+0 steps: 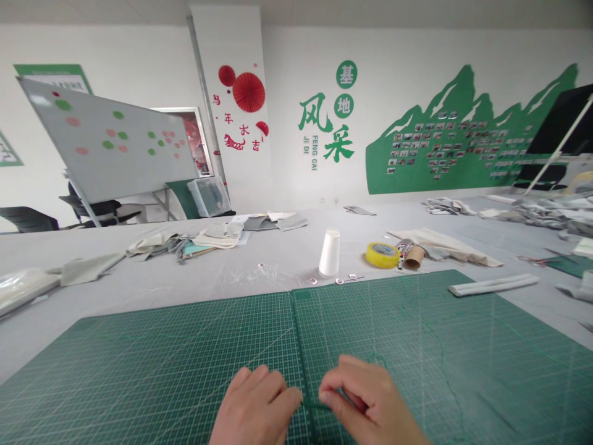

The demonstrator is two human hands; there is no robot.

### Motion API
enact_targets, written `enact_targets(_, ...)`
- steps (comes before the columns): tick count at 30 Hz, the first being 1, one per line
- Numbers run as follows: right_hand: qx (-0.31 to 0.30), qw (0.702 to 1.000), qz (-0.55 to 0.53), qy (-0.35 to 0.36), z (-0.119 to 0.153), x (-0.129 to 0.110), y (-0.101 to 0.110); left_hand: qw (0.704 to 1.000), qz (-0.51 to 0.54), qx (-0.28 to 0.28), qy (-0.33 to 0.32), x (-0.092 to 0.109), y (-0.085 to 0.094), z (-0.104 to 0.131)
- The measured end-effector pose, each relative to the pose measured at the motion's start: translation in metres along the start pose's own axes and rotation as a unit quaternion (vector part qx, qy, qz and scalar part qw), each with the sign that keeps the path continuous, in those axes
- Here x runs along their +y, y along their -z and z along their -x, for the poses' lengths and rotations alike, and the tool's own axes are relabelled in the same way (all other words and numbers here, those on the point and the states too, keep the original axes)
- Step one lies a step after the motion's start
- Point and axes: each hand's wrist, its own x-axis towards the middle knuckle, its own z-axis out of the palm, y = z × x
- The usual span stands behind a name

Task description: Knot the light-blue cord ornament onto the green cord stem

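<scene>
My left hand [256, 405] is closed in a pinch at the lower middle of the view. Just to its right my right hand [370, 398] is pinched too, thumb against the curled fingers. A short stretch of thin green cord [316, 406] runs between the two sets of fingertips. Both hands are held over the green cutting mats [185, 346], near the seam where two mats meet. More green strand winds over the right mat [445, 371], hard to pick out against its colour. The cord's ends inside my fingers are hidden.
Beyond the mats stand a white thread cone [330, 253] and a yellow tape roll [382, 254] beside a cardboard tube [414, 257]. A rolled pale cloth strip [493, 284] lies on the right mat. Fabric pieces [217, 235] and scissors [542, 260] lie farther out.
</scene>
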Motion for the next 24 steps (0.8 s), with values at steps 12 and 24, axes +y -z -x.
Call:
enact_targets(12,0.081,0.954,0.216,0.192,0.003,-0.009,-0.015,0.999,-0.016,-0.003,0.049,-0.006,0.001,0.006)
enact_targets(24,0.079,0.952,0.227,0.19,0.01,0.006,-0.036,0.991,0.085,0.064,0.085,-0.006,0.004,0.006)
